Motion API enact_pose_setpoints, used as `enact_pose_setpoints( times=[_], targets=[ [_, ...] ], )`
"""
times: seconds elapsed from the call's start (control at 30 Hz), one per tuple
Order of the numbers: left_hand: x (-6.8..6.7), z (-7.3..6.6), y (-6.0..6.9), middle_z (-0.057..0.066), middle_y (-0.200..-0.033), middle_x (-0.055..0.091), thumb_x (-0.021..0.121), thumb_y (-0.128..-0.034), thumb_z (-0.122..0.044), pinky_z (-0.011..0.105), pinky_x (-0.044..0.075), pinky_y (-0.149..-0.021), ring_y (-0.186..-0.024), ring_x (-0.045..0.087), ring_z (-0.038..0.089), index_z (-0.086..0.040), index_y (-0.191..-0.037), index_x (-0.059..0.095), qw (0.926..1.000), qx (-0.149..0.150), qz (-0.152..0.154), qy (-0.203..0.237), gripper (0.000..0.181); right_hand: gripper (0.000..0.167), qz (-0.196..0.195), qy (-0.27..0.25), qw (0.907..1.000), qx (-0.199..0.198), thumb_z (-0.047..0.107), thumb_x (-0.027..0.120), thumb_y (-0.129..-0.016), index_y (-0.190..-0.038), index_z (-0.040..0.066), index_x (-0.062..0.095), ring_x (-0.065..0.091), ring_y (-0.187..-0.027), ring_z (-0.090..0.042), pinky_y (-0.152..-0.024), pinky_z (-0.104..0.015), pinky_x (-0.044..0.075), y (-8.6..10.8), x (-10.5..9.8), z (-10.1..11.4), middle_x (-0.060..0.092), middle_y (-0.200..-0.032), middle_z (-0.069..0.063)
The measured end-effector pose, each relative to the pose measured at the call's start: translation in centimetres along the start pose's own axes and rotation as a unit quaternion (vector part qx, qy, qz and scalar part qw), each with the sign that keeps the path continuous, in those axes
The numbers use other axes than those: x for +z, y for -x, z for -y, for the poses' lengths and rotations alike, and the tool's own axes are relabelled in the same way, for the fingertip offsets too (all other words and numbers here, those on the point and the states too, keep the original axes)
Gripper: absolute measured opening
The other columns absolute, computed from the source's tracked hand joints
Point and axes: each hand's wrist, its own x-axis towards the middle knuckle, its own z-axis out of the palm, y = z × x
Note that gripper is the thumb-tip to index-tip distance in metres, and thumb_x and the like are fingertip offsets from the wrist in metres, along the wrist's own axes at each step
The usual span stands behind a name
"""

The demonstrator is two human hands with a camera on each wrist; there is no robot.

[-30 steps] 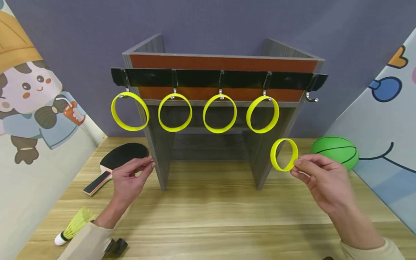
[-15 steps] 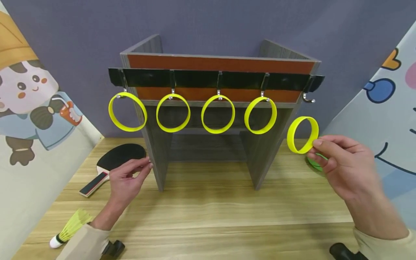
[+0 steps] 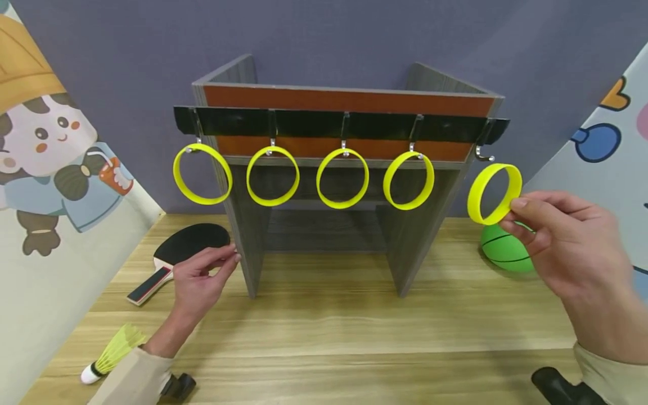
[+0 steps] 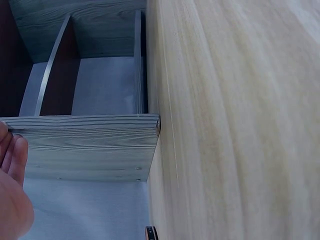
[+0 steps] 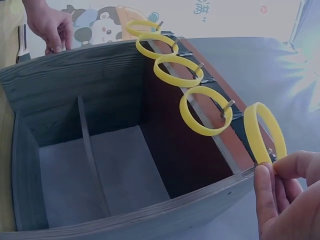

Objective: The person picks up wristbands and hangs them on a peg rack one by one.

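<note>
My right hand [image 3: 582, 242] pinches a yellow wristband [image 3: 476, 197] by its right side, thumb in front. The band hangs in the air just below the bare rightmost hook [image 3: 484, 155]. On the other hooks along the black strip [image 3: 309, 124] hang several matching wristbands [image 3: 249, 180], one per hook. In the right wrist view the held wristband [image 5: 255, 135] stands near the strip's end, above the right hand's fingertips. My left hand [image 3: 199, 281] grips the front edge of the grey wooden shelf's left panel [image 3: 248, 242] with thumb and fingers. The left wrist view shows only part of that hand [image 4: 12, 185].
A table tennis bat [image 3: 192, 242] and a yellow shuttlecock [image 3: 116, 354] lie on the wooden table [image 3: 329, 337] at the left. Behind the right hand is a green ball [image 3: 501, 247], partly hidden. Printed panels stand at both sides, a purple-grey backdrop [image 3: 329, 34] behind.
My right hand has moved up and to the right with the wristband, from beside the shelf's right panel to under the bare hook. The left hand has stayed at the left panel.
</note>
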Motion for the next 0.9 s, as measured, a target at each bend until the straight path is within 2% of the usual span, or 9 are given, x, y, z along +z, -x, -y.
enact_pose_setpoints(
  times=[0.17,0.3,0.53,0.9],
  targets=[
    [-0.1,-0.1,0.0,0.032,-0.076,0.062,0.062,-0.0604,0.035,0.018,0.054,-0.067,-0.073,0.067,0.013,0.023,-0.085,0.064,0.9999,0.0,-0.002,-0.012,0.027,0.011,-0.019,0.002,0.9997,0.012,-0.012,0.063,-0.085,-0.093,-0.01,0.069,0.065,-0.075,-0.025,-0.067,-0.03,0.058,-0.7,0.3,0.6,0.064,-0.09,-0.014],
    [-0.1,-0.1,0.0,0.032,-0.076,0.062,0.062,-0.0602,0.036,0.018,0.055,-0.067,-0.073,0.067,0.012,0.022,-0.085,0.064,0.9999,-0.003,0.001,-0.016,0.028,0.013,-0.013,-0.024,0.9995,0.017,-0.015,0.06,-0.085,-0.094,-0.012,0.068,0.065,-0.072,-0.028,-0.066,-0.031,0.058,-1.2,0.3,0.5,0.064,-0.089,-0.016],
    [0.0,-0.2,0.0,0.033,-0.077,0.061,0.06,-0.0588,0.038,0.019,0.055,-0.068,-0.074,0.067,0.014,0.023,-0.086,0.063,1.0,-0.004,0.006,-0.001,0.031,0.013,-0.017,-0.033,0.9991,0.02,-0.016,0.06,-0.084,-0.093,-0.012,0.069,0.066,-0.07,-0.029,-0.065,-0.033,0.058,-1.8,0.1,0.2,0.065,-0.088,-0.016],
    [0.1,-0.1,0.0,0.034,-0.076,0.06,0.061,-0.0598,0.037,0.018,0.055,-0.067,-0.074,0.067,0.013,0.024,-0.086,0.063,1.0,-0.006,0.005,-0.002,0.029,0.01,-0.027,0.015,0.9993,0.022,-0.011,0.063,-0.085,-0.092,-0.008,0.07,0.067,-0.071,-0.026,-0.066,-0.03,0.058,-1.9,0.1,-0.2,0.066,-0.086,-0.013]
  ],
)
